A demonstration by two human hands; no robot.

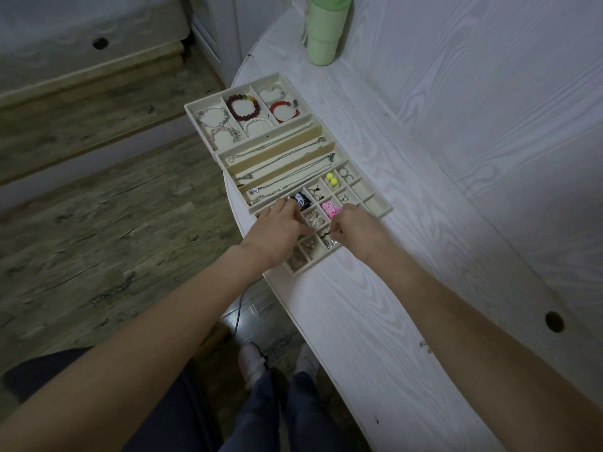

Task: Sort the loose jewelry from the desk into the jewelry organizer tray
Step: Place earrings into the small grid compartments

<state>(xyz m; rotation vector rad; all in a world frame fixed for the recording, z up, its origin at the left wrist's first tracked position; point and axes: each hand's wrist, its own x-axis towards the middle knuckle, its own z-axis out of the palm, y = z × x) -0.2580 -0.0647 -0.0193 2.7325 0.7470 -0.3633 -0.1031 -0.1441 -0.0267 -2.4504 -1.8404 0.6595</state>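
While both hands worked over the near end of the jewelry organizer tray (378,208), the head view showed the right hand (355,228) with its fingertips curled in over a small silvery piece (332,243) that lay in a near-row cell, directly under and just toward the person from those fingers. Whether the fingers truly pinched the piece or only touched it could not be told at this size. The left hand (277,233) lay on the tray's left side, its fingers bent down onto the cell walls beside a black-and-white item (301,201); it seemed to steady the tray and held nothing that showed. The right hand was clearly the nearer to the silvery piece, so any release or nudge would probably fall to it, straight down into the cell.

Close by sat a pink flower-shaped piece (330,209) just beyond the right knuckles, and yellow beads (331,178) farther back. The tray's long axis ran from the near cells away toward the bracelet sections, with chains (284,158) stretched across the middle compartments. A green tumbler (326,31) stood well apart at the far end of the desk (440,190). One small loose item (425,346) lay on the desk near the right forearm, probably still unsorted.
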